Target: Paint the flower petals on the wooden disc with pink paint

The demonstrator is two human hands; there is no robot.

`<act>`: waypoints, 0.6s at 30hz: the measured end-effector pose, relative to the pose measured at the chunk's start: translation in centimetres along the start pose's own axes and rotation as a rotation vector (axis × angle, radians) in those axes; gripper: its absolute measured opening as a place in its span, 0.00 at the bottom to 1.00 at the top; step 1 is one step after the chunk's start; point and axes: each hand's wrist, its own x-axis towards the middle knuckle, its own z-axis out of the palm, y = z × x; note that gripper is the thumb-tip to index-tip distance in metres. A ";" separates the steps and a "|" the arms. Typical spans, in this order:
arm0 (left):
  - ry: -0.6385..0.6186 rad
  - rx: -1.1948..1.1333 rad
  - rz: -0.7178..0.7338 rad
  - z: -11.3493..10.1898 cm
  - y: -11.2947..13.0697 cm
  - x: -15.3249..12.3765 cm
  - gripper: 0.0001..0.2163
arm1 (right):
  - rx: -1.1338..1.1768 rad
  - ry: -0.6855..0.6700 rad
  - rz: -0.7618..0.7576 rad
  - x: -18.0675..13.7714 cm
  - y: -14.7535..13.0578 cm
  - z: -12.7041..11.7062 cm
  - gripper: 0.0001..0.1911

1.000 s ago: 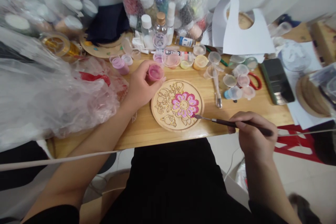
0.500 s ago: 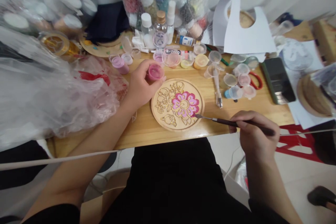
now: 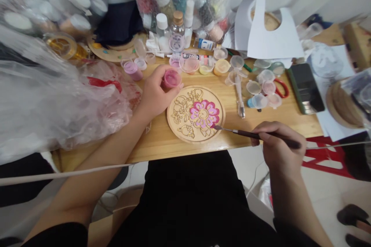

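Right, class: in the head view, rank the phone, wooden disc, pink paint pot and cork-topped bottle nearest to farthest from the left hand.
1. Pink paint pot, held in the left hand.
2. Wooden disc, just right of it.
3. Cork-topped bottle, at the back.
4. Phone, far right.

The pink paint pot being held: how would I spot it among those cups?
Find the round wooden disc with the pink flower at the table's near edge. Just above its upper left rim, the left hand grips the paint pot: the only cup held, filled deep pink.
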 end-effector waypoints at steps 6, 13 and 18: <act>0.021 -0.016 0.056 0.1 -0.1 0.0 0.11 | 0.033 -0.038 -0.003 -0.1 0.1 0.2 0.08; 0.035 -0.032 0.075 0.2 -0.4 0.0 0.13 | 0.029 -0.013 -0.009 0.1 0.1 0.2 0.07; 0.045 -0.019 0.088 0.2 -0.3 0.0 0.12 | 0.022 0.013 -0.014 0.1 0.0 0.1 0.07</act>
